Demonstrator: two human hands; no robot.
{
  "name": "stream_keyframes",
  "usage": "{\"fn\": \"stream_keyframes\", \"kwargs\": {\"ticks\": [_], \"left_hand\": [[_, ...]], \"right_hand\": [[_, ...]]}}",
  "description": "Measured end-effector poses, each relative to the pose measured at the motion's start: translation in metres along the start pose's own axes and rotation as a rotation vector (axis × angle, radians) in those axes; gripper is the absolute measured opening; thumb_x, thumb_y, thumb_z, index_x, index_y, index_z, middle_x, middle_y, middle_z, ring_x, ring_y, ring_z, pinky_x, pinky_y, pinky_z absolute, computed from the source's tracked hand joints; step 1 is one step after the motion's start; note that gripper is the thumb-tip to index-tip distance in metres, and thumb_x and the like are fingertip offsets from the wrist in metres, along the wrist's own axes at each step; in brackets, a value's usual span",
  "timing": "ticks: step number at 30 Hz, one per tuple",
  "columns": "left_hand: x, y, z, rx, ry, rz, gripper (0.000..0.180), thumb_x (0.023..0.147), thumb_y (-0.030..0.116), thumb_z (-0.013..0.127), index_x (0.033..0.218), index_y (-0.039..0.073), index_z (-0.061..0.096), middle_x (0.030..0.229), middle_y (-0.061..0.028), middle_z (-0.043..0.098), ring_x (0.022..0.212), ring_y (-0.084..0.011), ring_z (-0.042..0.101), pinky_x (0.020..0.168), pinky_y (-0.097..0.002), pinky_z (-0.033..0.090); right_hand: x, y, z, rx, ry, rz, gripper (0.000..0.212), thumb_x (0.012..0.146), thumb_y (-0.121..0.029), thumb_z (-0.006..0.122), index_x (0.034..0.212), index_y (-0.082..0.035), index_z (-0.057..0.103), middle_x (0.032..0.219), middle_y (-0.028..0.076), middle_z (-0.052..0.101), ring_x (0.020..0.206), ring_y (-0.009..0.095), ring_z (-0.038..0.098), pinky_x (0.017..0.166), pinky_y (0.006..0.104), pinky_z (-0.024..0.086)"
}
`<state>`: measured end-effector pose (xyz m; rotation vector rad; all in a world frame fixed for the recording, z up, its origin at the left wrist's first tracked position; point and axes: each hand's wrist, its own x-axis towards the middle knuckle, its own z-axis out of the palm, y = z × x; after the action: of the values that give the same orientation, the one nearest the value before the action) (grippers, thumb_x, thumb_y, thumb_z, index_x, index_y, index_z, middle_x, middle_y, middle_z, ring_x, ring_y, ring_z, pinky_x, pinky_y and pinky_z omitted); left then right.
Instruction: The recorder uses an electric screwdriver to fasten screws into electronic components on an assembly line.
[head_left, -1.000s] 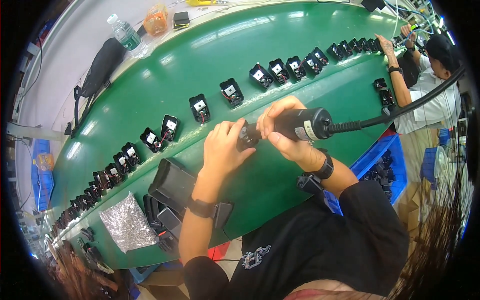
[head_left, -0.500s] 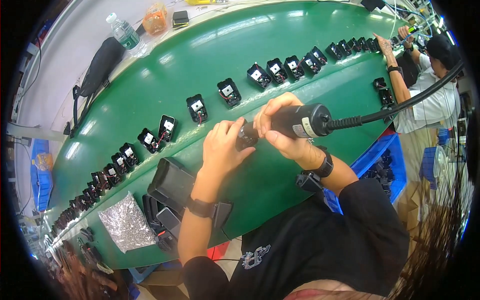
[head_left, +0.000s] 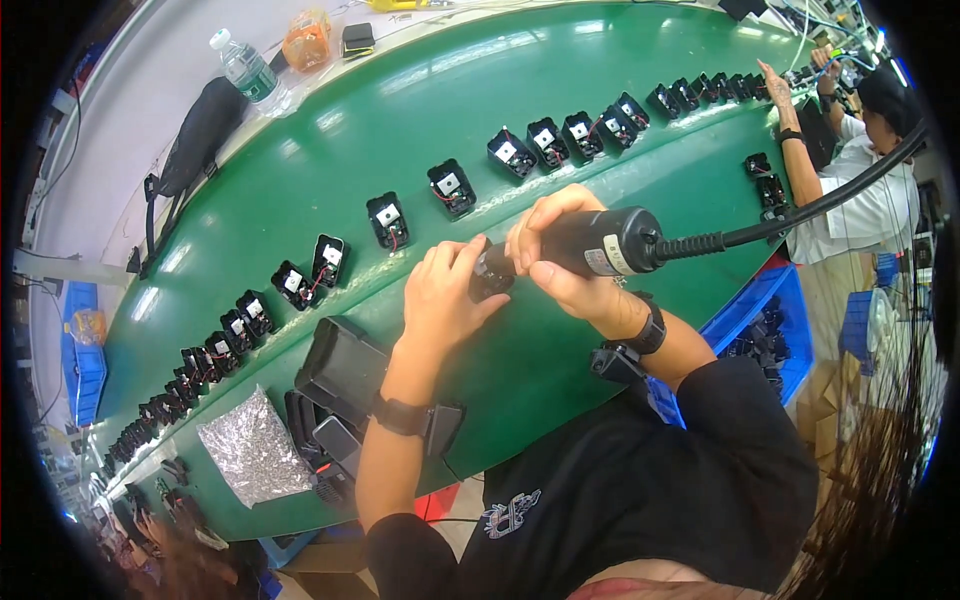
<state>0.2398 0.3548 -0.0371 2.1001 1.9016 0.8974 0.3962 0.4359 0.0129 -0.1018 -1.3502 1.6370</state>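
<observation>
Your right hand [head_left: 575,290] is wrapped around a black corded power screwdriver [head_left: 600,242], fingers over the top and thumb beneath, near mid-frame, likely so you can steer its nose. Your left hand [head_left: 438,290] pinches a small black housing [head_left: 490,270] between thumb and fingers, right at that nose — apparently to brace it. Its inner face is hidden, so I cannot tell exactly where the tip meets it.

The thick black cable [head_left: 800,216] runs off to the upper right, which seems to keep it clear of both hands. Beyond your fingers, a line of open black casings [head_left: 388,221] crosses the green worktop [head_left: 560,345] from lower left to upper right; they mostly lie open side up, perhaps so the white plates and red wires stay easy to see.

Lower left, a clear bag of small metal pieces [head_left: 255,447] lies beside an open black box [head_left: 340,365] — within easy reach, it seems. At the right, a blue crate [head_left: 798,335] gathers loose black parts, presumably to keep them together.
</observation>
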Motion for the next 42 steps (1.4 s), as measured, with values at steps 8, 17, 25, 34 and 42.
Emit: {"fn": "stream_keyframes", "kwargs": {"ticks": [8, 17, 25, 34, 42], "left_hand": [[0.002, 0.002, 0.001, -0.028, -0.004, -0.003, 0.074, 0.055, 0.023, 0.088, 0.122, 0.009, 0.059, 0.101, -0.006, 0.059, 0.093, -0.0254, 0.058, 0.079, -0.0366, 0.049], [0.008, 0.006, 0.0, -0.033, 0.165, 0.036, 0.059, 0.062, 0.027, 0.084, 0.112, 0.005, 0.063, 0.115, -0.0123, 0.061, 0.107, -0.0336, 0.058, 0.089, -0.0418, 0.049], [0.009, -0.001, 0.006, -0.045, 0.263, 0.133, 0.026, 0.065, 0.004, 0.076, 0.088, 0.004, 0.066, 0.11, -0.0101, 0.064, 0.106, -0.0333, 0.059, 0.088, -0.0421, 0.049], [0.006, -0.008, 0.012, -0.1, 0.308, 0.184, 0.027, 0.063, 0.004, 0.079, 0.087, 0.004, 0.067, 0.111, -0.0101, 0.065, 0.104, -0.031, 0.061, 0.086, -0.0405, 0.05], [0.011, 0.014, 0.003, 0.034, 0.144, -0.037, 0.076, 0.053, 0.034, 0.09, 0.116, 0.005, 0.061, 0.116, -0.0097, 0.062, 0.111, -0.03, 0.056, 0.092, -0.0426, 0.045]], "right_hand": [[0.002, -0.003, -0.007, -0.015, -0.063, -0.078, 0.038, 0.078, 0.008, 0.061, 0.111, 0.0, 0.043, 0.08, 0.009, 0.056, 0.073, 0.014, 0.057, 0.072, 0.0313, 0.05], [0.002, -0.022, -0.004, -0.052, 0.006, -0.071, 0.036, 0.082, -0.014, 0.068, 0.108, -0.007, 0.044, 0.078, 0.005, 0.054, 0.071, 0.016, 0.055, 0.075, 0.0363, 0.047], [0.003, -0.031, -0.006, 0.012, -0.015, -0.111, 0.036, 0.083, -0.016, 0.069, 0.108, -0.009, 0.044, 0.079, 0.003, 0.052, 0.071, 0.016, 0.055, 0.076, 0.0361, 0.046], [0.005, -0.029, -0.006, 0.032, -0.021, -0.107, 0.036, 0.082, -0.015, 0.069, 0.108, -0.009, 0.045, 0.078, 0.004, 0.052, 0.071, 0.016, 0.055, 0.076, 0.0364, 0.046], [0.004, -0.013, -0.019, -0.028, -0.012, -0.112, 0.038, 0.078, 0.005, 0.063, 0.11, -0.003, 0.043, 0.076, 0.008, 0.057, 0.07, 0.016, 0.059, 0.072, 0.0353, 0.052]]}}
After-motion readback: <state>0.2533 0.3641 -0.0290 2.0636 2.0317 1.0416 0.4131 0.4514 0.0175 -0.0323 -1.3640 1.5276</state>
